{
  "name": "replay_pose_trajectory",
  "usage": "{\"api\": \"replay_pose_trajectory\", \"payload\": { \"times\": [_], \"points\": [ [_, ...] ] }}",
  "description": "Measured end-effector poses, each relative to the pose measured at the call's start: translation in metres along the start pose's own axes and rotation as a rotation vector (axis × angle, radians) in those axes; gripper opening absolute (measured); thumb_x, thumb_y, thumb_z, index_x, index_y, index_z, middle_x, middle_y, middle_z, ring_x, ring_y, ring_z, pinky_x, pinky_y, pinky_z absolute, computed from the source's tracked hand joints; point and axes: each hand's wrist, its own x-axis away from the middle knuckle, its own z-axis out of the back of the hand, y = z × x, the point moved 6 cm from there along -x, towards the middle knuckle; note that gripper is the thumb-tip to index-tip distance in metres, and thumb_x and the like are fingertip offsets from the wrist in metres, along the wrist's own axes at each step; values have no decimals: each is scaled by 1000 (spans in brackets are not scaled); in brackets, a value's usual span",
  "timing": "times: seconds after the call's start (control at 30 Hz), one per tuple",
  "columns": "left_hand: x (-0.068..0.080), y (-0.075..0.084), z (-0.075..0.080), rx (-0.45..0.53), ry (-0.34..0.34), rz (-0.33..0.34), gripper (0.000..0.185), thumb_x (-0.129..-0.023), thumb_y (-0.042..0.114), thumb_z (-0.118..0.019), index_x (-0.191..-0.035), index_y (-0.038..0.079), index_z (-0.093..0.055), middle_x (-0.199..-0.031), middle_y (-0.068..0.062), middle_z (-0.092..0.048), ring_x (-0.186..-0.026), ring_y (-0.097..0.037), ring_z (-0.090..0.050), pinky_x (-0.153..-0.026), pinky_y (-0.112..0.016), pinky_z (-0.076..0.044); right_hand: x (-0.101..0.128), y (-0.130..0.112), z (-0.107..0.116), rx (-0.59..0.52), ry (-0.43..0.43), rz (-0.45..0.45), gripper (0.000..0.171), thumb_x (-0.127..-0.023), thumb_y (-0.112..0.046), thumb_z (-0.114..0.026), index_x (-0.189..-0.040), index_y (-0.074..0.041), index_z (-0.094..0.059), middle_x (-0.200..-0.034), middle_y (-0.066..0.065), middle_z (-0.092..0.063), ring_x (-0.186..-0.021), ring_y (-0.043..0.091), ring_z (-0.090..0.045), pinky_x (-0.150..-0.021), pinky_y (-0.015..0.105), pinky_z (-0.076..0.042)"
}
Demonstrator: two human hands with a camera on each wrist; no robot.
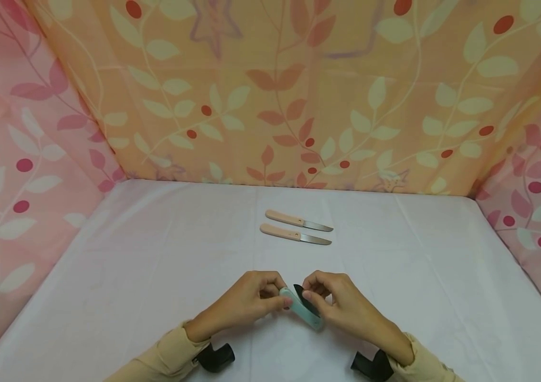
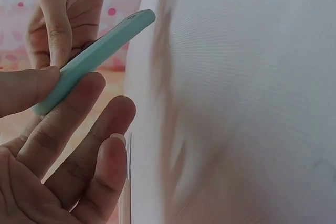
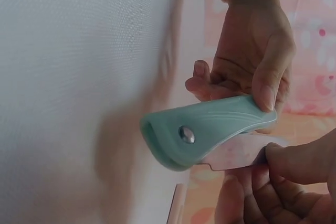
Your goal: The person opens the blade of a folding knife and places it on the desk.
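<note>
A folding knife with a mint-green handle point(image 1: 305, 314) is held above the white cloth in the head view. My left hand point(image 1: 251, 300) pinches one end of the handle between thumb and fingers. My right hand point(image 1: 346, 302) pinches the blade point(image 3: 233, 150), which stands partly out of the handle slot. A round metal rivet point(image 3: 187, 134) shows at the other end of the handle in the right wrist view. From the left wrist, the handle is seen edge-on, and its blade is mostly hidden behind it.
Two small knives, an upper one point(image 1: 283, 218) and a lower one point(image 1: 280, 232), lie side by side beyond the hands, with light wooden handles and blades toward the right. A white cloth point(image 1: 155, 265) covers the table. Leaf-patterned fabric walls point(image 1: 275, 95) enclose the back and sides.
</note>
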Motion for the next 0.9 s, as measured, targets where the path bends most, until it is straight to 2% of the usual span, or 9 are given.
{"api": "replay_pose_trajectory", "payload": {
  "times": [0.17,0.27,0.43,0.6,0.8,0.9],
  "points": [
    [-1,0,5,-21,16,2,11,-93,25,-70,-92,14,-66,-85,-3,-77,-72,-10,-66,-63,-20,-46,0,2,7,14,77,-2,5,-97,-11,-64,-95,-7,-66,-86,-1,-71,-74,7,-67,-69,23,-55],
    [-1,-1,9,-30,28,6,12,-93,26,-70,-92,14,-66,-84,-3,-77,-72,-12,-66,-63,-21,-46,-1,5,11,2,100,-39,5,-96,-12,-64,-95,-6,-66,-86,-1,-70,-74,9,-67,-70,24,-55],
    [-1,-4,12,-43,37,23,13,-93,25,-70,-93,13,-67,-85,-3,-77,-74,-11,-65,-66,-22,-47,-1,8,9,-41,55,-102,10,-98,-18,-64,-99,-8,-66,-93,0,-71,-80,8,-68,-73,23,-54],
    [0,-5,12,-37,35,47,13,-93,26,-70,-99,15,-69,-87,-1,-77,-75,-9,-66,-65,-22,-48,-1,6,8,-76,51,-95,13,-98,-22,-64,-101,-10,-68,-94,0,-72,-80,12,-69,-73,24,-53],
    [1,1,9,-15,-7,6,18,-93,24,-71,-102,9,-70,-83,-8,-76,-70,-11,-65,-61,-19,-45,-1,4,8,-104,42,-101,21,-95,-25,-67,-103,-6,-71,-96,4,-75,-76,7,-68,-68,23,-54],
    [1,2,6,-34,-38,-16,17,-93,24,-71,-102,10,-70,-80,-8,-74,-64,-5,-59,-58,-17,-42,0,2,8,-102,30,-92,23,-95,-25,-67,-105,-5,-71,-99,4,-75,-76,4,-68,-66,23,-55]
  ]
}}
